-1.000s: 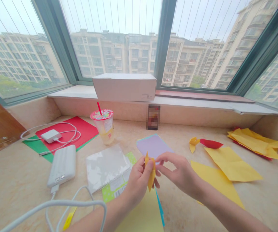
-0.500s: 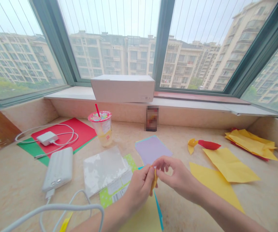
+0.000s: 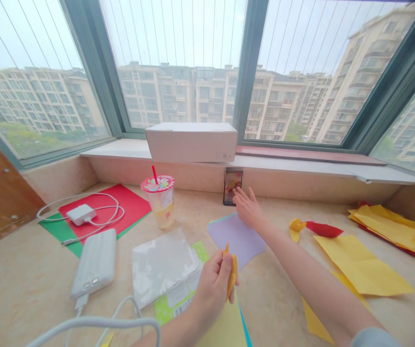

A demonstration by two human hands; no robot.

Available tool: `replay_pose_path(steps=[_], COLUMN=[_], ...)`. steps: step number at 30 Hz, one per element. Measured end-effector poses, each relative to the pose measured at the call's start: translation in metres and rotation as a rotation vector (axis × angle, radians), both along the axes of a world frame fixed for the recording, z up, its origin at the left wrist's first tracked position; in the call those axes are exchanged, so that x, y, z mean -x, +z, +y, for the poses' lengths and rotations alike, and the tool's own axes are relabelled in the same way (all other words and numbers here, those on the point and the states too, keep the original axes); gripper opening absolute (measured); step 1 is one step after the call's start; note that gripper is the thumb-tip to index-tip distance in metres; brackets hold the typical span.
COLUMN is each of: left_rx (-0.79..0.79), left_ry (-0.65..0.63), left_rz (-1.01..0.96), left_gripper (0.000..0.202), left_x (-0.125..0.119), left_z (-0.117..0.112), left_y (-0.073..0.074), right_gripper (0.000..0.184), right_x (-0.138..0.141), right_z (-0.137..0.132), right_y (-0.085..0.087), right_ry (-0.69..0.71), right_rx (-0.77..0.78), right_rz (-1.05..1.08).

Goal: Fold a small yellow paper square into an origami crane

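Standing by the window here. The left hand [image 3: 213,282] is closed on a small folded yellow paper [image 3: 232,274], thumb on one side and fingers on the other. It's held upright, just above the near edge of the tabletop [image 3: 30,289]. My guess is the pinch is there so the folds don't spring open, since only one hand is on it.

The two hands are well apart. The right hand [image 3: 247,207] is empty, palm down and fingers spread, with the arm stretched straight out across the lilac sheet [image 3: 236,236]. Its fingertips are at the lower part of a phone [image 3: 232,185]. It looks like they touch the screen, but I can't say for sure from this angle.

The phone stands upright against the wall under the windowsill, screen facing the person. I'd say it's propped like that so it can be read hands-free.

The rest looks sorted by use:
- Loose yellow sheets [image 3: 359,260] are fanned out on the right, with a few small folded bits near them.
- A clear plastic sleeve [image 3: 162,265] lies just left of the left hand.
- A drink cup [image 3: 160,202] with a red straw, a power bank [image 3: 95,262] and a charger [image 3: 81,213] on a red sheet are over on the left.
- A white box [image 3: 192,142] sits up on the sill.
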State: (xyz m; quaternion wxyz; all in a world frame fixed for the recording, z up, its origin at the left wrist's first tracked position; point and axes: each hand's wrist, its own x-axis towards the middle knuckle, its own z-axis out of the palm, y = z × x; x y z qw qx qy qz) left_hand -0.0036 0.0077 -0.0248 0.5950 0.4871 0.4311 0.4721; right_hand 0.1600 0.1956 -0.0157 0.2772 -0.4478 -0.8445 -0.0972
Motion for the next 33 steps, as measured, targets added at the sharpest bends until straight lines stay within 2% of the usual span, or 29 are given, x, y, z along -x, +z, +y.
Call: replay_pose_path(steps=[2,4,6,8,11,14,20,29,33], left_rx=[0.004,0.009,0.012,0.002,-0.037,-0.071,-0.099,-0.2,-0.226], left_ry=[-0.011,-0.009,-0.004,-0.005,-0.04,-0.091,-0.155,-0.133,-0.136], left_rz=[-0.027,-0.052,-0.072,-0.086,-0.077,-0.058,-0.065,0.062,0.108], left_gripper=[0.053,0.051,0.049,0.047,0.043,0.041,0.04,0.034,0.035], left_x=[0.0,-0.001,-0.002,-0.002,-0.004,-0.006,-0.008,-0.01,-0.01], left_z=[0.0,0.0,-0.001,-0.003,-0.007,-0.013,-0.022,-0.03,-0.03], left_y=[-0.001,0.0,0.001,0.004,0.008,0.011,0.015,0.021,0.02], right_gripper=[0.034,0.029,0.02,0.013,0.006,0.006,0.009,0.018,0.019], right_x=[0.001,-0.001,-0.004,-0.006,-0.005,-0.003,-0.003,-0.002,-0.003], right_z=[-0.006,-0.029,-0.067,-0.116,-0.183,-0.218,-0.224,-0.231,-0.233], right_y=[0.003,0.007,0.011,0.014,0.016,0.016,0.014,0.018,0.024], right_ry=[-0.016,-0.034,-0.022,0.089,0.165,0.152,0.115,0.097,0.029], right_rx=[-0.009,-0.017,-0.004,0.119,0.293,0.356,0.403,0.455,0.5], right_rz=[0.031,0.075,0.147,0.409,0.613,0.73,0.76,0.734,0.77])
